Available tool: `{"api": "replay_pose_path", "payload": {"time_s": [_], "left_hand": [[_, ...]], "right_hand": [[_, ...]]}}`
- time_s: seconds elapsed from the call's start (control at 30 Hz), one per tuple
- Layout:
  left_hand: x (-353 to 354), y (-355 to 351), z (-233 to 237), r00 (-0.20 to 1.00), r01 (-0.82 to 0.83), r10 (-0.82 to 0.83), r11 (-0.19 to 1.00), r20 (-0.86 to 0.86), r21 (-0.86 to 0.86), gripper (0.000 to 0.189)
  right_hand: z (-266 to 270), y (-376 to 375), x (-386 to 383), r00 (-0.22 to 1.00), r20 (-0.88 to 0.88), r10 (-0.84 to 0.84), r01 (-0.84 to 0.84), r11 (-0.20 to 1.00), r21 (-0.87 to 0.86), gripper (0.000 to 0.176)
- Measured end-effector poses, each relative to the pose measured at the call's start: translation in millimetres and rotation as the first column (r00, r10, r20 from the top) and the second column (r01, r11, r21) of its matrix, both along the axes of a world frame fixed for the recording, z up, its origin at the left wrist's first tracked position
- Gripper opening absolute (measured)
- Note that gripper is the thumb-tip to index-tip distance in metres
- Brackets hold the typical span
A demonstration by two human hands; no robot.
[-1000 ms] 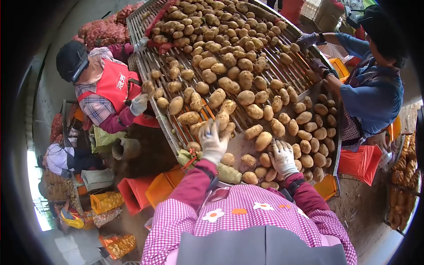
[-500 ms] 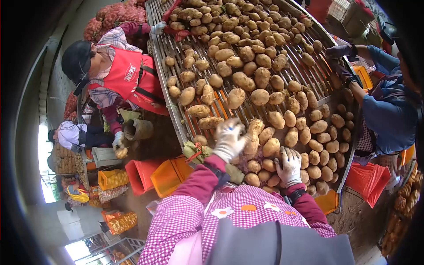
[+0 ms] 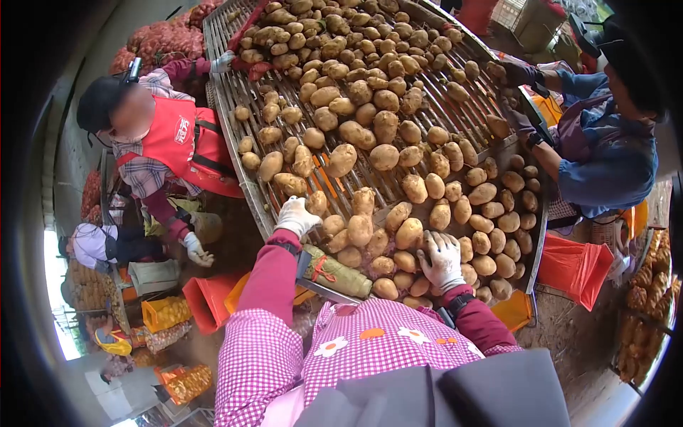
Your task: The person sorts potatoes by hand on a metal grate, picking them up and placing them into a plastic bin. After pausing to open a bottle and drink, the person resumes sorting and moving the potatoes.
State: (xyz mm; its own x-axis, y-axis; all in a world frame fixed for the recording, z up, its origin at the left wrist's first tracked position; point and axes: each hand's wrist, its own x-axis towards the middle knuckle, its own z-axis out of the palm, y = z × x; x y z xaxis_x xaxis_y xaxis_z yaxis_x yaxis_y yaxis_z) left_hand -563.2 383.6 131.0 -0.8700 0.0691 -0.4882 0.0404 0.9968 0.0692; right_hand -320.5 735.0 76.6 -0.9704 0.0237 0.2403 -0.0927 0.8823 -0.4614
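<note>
My left hand (image 3: 297, 217), in a white glove, is at the lower left edge of the slatted table. Its fingers are curled beside a potato (image 3: 316, 203), and whatever lies under the palm is hidden. My right hand (image 3: 442, 261), also gloved, rests with fingers apart on potatoes near the front edge. Between the hands lies a group of brown potatoes, among them a long knobbly potato (image 3: 361, 229). Many more potatoes (image 3: 386, 128) cover the slats (image 3: 245, 146) farther up.
A rolled green cloth (image 3: 334, 272) with a red tie lies along the front edge. One person in a red apron (image 3: 188, 142) stands at left, another in a blue top (image 3: 612, 167) at right. Orange-red chutes (image 3: 213, 302) (image 3: 575, 270) hang below the table. Filled sacks (image 3: 167, 43) stand behind.
My left hand has moved left, away from the long potato to the table's left edge. My right hand stays on the front potatoes. The whole view has shifted; the left person's lower hand no longer holds a potato.
</note>
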Motion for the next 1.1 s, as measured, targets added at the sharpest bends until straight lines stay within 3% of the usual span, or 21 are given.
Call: {"api": "replay_pose_path", "payload": {"time_s": [0.03,0.07,0.13,0.2,0.27,0.33,0.47,0.67,0.7,0.73,0.77,0.83,0.97,1.1], "left_hand": [[6,9,15,0.999,-0.013,0.015,0.999,-0.048,0.043,0.078],[10,13,10,0.994,-0.104,0.096,0.959,0.044,0.265,0.078],[13,25,2,0.947,-0.315,0.191,0.709,0.258,0.631,0.078],[31,66,-6,0.828,-0.555,0.189,0.412,0.528,0.723,0.082],[42,107,-50,0.906,-0.422,0.314,0.728,0.284,0.540,0.093],[70,152,-13,0.972,-0.234,0.227,0.908,0.060,0.349,0.100],[74,150,-8,0.987,-0.161,0.151,0.900,0.056,0.405,0.100],[89,151,-1,0.996,-0.081,0.067,0.937,0.052,0.340,0.101],[103,136,-11,0.994,-0.110,0.093,0.921,0.063,0.374,0.102],[81,147,-20,0.999,-0.032,0.012,0.906,0.049,0.423,0.104],[79,152,-11,0.996,-0.069,0.043,0.935,0.081,0.349,0.106],[77,149,-21,0.997,-0.055,0.033,0.937,0.070,0.345,0.102],[81,162,9,0.992,-0.083,0.047,0.942,0.116,0.325,0.102],[85,153,-23,0.997,-0.049,0.065,0.958,-0.051,0.282,0.105]], "right_hand": [[-1,0,0,1.000,0.001,-0.002,0.002,1.000,0.000,0.058],[-2,0,0,1.000,0.005,-0.002,0.002,1.000,-0.001,0.057],[-2,1,1,1.000,0.002,0.000,0.000,1.000,-0.003,0.056],[-3,1,0,1.000,-0.023,0.000,0.000,1.000,-0.003,0.055],[0,1,0,1.000,-0.021,-0.004,0.004,1.000,0.019,0.054],[0,1,0,1.000,-0.009,0.004,-0.004,1.000,0.012,0.054],[-3,2,1,0.999,-0.031,0.017,-0.017,1.000,0.000,0.055],[13,6,1,1.000,-0.009,0.005,-0.005,1.000,0.008,0.052],[7,10,2,0.999,-0.029,0.018,-0.018,1.000,0.003,0.051],[13,16,5,0.998,0.026,0.054,-0.053,0.997,-0.064,0.048],[11,16,6,0.999,-0.030,0.039,-0.041,0.997,-0.067,0.046],[9,17,11,0.997,-0.075,0.027,-0.031,0.997,-0.065,0.047],[14,23,12,0.992,-0.121,0.025,-0.034,0.997,-0.075,0.046],[13,16,16,0.984,-0.176,-0.006,-0.013,0.995,-0.103,0.040]]}}
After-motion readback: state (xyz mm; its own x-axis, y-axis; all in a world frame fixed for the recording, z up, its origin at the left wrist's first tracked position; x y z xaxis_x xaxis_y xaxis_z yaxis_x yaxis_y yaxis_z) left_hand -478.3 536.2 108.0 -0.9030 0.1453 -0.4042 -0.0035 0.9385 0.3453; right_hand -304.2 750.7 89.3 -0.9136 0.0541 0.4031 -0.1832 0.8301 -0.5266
